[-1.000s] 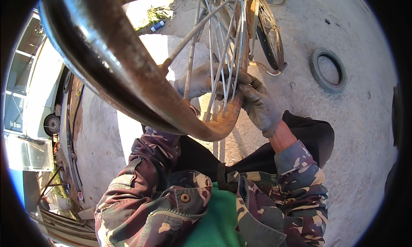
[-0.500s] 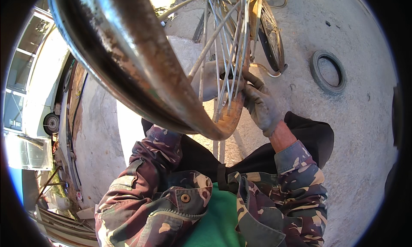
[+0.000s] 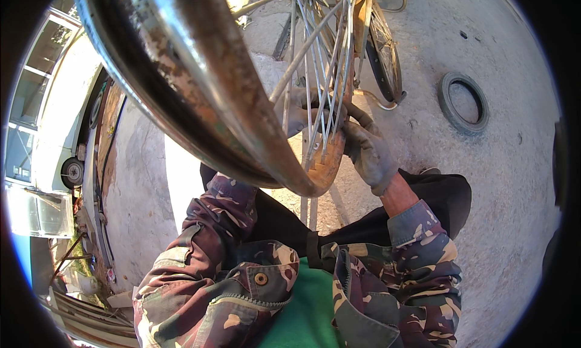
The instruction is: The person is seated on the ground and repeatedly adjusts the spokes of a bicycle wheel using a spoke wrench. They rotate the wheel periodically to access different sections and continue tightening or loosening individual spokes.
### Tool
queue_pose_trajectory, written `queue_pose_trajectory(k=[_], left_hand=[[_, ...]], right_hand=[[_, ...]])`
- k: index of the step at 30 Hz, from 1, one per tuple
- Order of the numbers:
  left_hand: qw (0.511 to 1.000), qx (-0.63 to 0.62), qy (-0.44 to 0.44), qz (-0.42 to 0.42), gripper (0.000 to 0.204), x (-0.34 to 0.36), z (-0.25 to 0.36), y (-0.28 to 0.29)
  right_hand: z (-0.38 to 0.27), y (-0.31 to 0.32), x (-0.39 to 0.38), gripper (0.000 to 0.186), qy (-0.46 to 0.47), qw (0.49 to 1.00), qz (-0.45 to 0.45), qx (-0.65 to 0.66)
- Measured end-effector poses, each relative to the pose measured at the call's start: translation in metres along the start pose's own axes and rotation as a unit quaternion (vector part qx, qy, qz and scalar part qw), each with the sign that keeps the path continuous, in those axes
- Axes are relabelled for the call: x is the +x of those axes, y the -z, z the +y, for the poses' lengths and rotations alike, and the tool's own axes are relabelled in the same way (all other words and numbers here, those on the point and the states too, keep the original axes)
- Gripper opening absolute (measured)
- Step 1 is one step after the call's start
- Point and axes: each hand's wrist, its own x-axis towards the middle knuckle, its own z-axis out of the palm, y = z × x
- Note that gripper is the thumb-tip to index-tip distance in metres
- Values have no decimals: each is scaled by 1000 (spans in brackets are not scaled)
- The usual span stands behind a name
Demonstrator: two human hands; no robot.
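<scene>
The gloved right hand (image 3: 369, 154) is seen curled at the rusted wheel rim (image 3: 224, 106), which is extended from centre to upper left; the left hand (image 3: 294, 114) is partly screened by spokes (image 3: 307, 51). Neither hand's grip can be determined. A tyre (image 3: 445, 100) is noted at upper right.

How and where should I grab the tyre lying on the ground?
I'd probably grip the tyre by its near edge, coming from above on the person's side: fingers in its hole, thumb outside. It lies flat on the ground, a ring with a wide open middle.
</scene>
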Motion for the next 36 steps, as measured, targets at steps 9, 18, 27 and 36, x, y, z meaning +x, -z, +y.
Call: queue_pose_trajectory(k=[9, 18, 27, 36], left_hand=[[961, 84, -62, 257, 18, -21, 29, -10], [983, 82, -42, 161, 35, -45, 41, -49], [991, 110, -62, 54, 34, -31, 46, -33], [995, 37, -58, -69, 34, -17, 44, -13]], right_hand=[[-3, 1, 0, 57, -12, 999, 9, -32], [2, 6, 4, 53, 11, 1000, 8, -10], [-1, 4, 2, 53, 28, 1000, 1, 5], [3, 8, 5, 62, 21, 999, -26, -9]])
